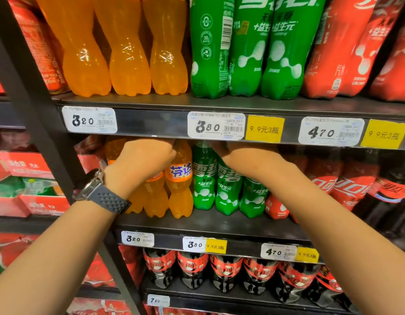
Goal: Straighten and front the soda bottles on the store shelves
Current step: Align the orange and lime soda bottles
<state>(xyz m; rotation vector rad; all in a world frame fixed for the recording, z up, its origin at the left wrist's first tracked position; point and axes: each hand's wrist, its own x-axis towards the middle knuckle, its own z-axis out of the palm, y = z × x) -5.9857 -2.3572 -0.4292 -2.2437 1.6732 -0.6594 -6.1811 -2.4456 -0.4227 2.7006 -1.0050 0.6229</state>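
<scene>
Nearest me, a watch point(99, 189) with a dark perforated strap sits on my left wrist. My left hand point(144, 162) is closed over the top of an orange Fanta bottle point(151, 196) at the front of the middle shelf point(219, 223), fingers curled round its neck. The neighbouring Fanta bottle point(180, 189) shows the blue "芬达" label face-on. My right hand point(244, 162) lies over the tops of the green Sprite bottles point(227, 192) just beside it; its fingers vanish under the shelf edge above, so I cannot tell whether it grips anything. Those green labels read "雪碧" and "+益生元". To the right stand red Coca-Cola bottles point(353, 185) marked "可口". Below, on the middle shelf's edge, white price tags point(194, 244) read 3.20, 3.80 and 4.70, with yellow tags point(216, 246) reading "9.9元3瓶". Dark cola bottles point(192, 269) with red bands fill the shelf under that. On the upper shelf stand larger orange bottles point(128, 53), green bottles point(249, 53) with "+益生元" and a barcode, and red bottles point(340, 53). Red cartons point(26, 167) are stacked far left.
</scene>
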